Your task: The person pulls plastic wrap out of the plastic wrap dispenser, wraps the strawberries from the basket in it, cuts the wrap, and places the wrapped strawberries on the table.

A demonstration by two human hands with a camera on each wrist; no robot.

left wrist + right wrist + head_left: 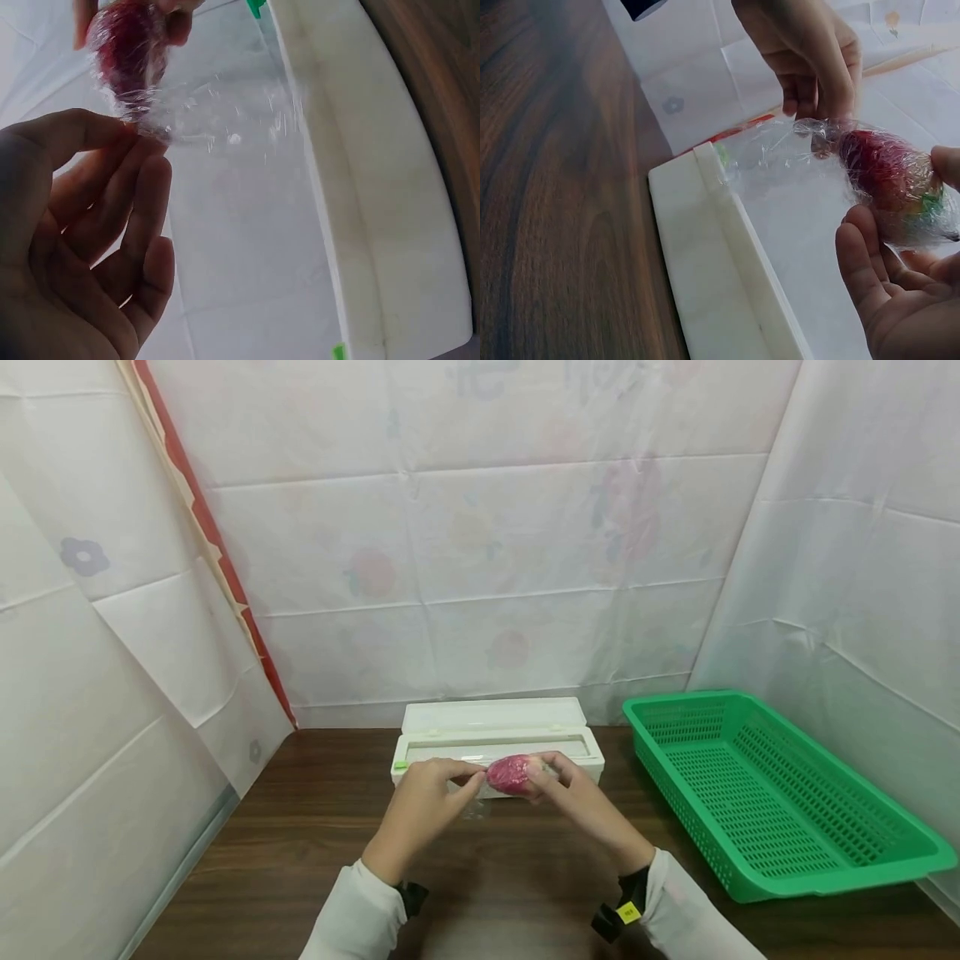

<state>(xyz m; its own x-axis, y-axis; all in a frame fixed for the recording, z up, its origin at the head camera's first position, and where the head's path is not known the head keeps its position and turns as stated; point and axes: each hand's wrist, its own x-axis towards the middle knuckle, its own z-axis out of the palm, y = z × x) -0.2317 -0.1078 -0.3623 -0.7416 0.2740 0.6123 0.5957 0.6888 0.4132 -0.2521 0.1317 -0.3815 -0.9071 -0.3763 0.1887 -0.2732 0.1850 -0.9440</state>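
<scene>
A red fruit (pixel 510 775), yellow and green toward one end in the right wrist view, is wrapped in clear cling film (pixel 232 116). My right hand (pixel 581 802) holds it by the right end between thumb and fingers. At the opposite end, my left hand (pixel 427 797) pinches gathered film between thumb and forefinger, the other fingers loosely bent. Both hands are above the front of a white film dispenser (pixel 592 767), whose lid (pixel 495 715) stands raised at the back. A loose stretch of film hangs between the fruit and the dispenser in both wrist views.
To the right is a green plastic basket (pixel 667 797) with perforated walls. A small green tab (pixel 401 765) marks the dispenser's left end. Beneath everything lies a dark wooden table (pixel 300 835), with white sheeting (pixel 487 543) at the back and both sides.
</scene>
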